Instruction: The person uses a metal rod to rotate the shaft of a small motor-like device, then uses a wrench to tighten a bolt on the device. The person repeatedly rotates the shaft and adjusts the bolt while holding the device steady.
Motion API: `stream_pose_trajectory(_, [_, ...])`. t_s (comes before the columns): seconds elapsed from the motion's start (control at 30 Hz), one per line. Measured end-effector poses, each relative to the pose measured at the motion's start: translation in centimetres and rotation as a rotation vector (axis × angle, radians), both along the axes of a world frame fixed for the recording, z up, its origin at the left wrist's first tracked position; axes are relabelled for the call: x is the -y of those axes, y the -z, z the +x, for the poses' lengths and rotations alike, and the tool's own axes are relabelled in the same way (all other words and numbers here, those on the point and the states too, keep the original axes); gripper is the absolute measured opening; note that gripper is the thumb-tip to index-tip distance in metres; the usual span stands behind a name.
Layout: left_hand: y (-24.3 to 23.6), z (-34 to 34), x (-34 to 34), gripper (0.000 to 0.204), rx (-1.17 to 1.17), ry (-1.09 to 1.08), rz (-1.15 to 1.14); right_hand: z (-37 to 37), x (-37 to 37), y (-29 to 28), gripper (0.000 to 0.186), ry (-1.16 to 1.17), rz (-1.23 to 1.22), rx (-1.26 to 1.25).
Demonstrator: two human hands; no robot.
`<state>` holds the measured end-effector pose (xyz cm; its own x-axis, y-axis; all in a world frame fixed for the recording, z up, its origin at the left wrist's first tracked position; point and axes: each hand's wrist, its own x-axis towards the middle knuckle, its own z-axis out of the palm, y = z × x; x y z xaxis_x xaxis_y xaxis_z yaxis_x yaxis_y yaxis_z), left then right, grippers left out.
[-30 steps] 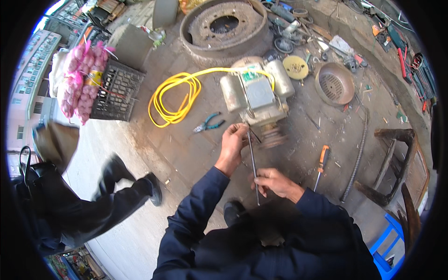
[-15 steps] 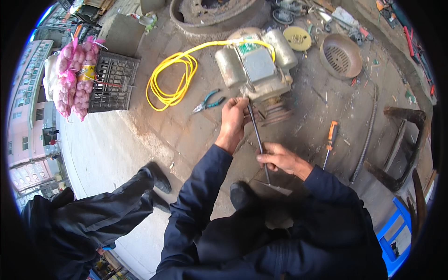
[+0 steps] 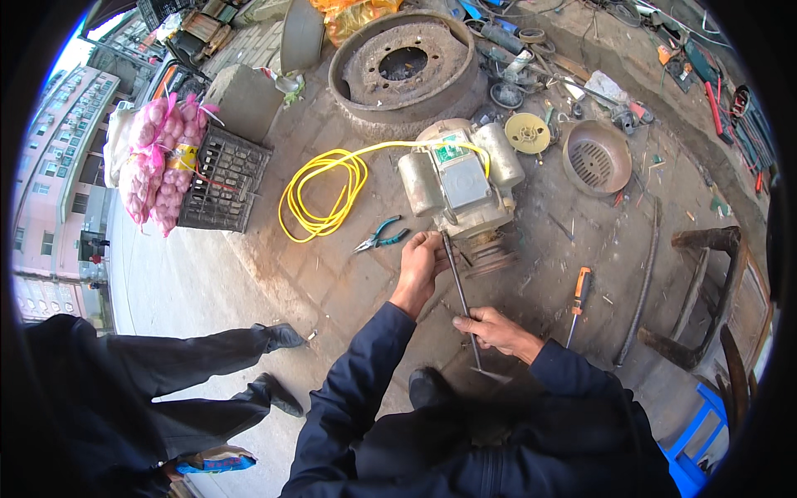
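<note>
My right hand (image 3: 498,332) closes around the lower part of a long dark T-handled rod (image 3: 462,286), whose crosspiece shows at the near end. My left hand (image 3: 421,264) has its fingers pinched at the rod's far end; whether it also holds something smaller is hidden. That end meets the near side of an electric motor (image 3: 477,217), beside its rusty grooved pulley (image 3: 490,259). On top of the motor are a grey terminal box (image 3: 465,182) and two pale cylinders. A coiled yellow cable (image 3: 320,224) runs to it. Blue-handled pliers (image 3: 383,236) lie left of my left hand.
An orange-handled screwdriver (image 3: 580,292) and a ribbed steel bar (image 3: 643,286) lie on the right, near a rusty metal frame (image 3: 714,328). Beyond the motor are a wheel rim (image 3: 353,95) and a slotted metal bowl (image 3: 574,158). Another person's legs (image 3: 203,365) stand at left.
The view has shifted, so the motor and tools sit lower in it. My hands stay on the rod at the motor. The other person's legs have moved apart, and a blue packet now shows beside them.
</note>
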<state>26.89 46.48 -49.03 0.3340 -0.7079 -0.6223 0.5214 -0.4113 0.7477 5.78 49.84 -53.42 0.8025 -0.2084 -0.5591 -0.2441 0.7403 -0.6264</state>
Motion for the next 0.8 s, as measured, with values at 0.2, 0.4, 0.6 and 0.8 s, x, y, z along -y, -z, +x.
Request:
stream_pose_trajectory(0.2, [0.4,-0.2,0.2,0.011,0.065,-0.002,0.017,0.1,-1.0,0.1,0.047,-0.136,-0.11,-0.117])
stream_pose_trajectory(0.4, [2.1,-0.4,-0.6,0.014,0.188,0.099,-0.086,-1.4,-2.3,0.2,0.045,-0.127,-0.275,-0.109])
stream_pose_trajectory(0.6, [1.3,-1.4,-2.5,0.017,0.346,-0.041,-0.143,-4.2,-5.0,0.2,0.047,-0.093,-0.498,-0.084])
stream_pose_trajectory(0.8, [1.6,-5.2,-7.5,0.013,0.688,0.194,-0.282,-7.8,-6.4,-0.7,0.044,0.238,-0.315,-0.089])
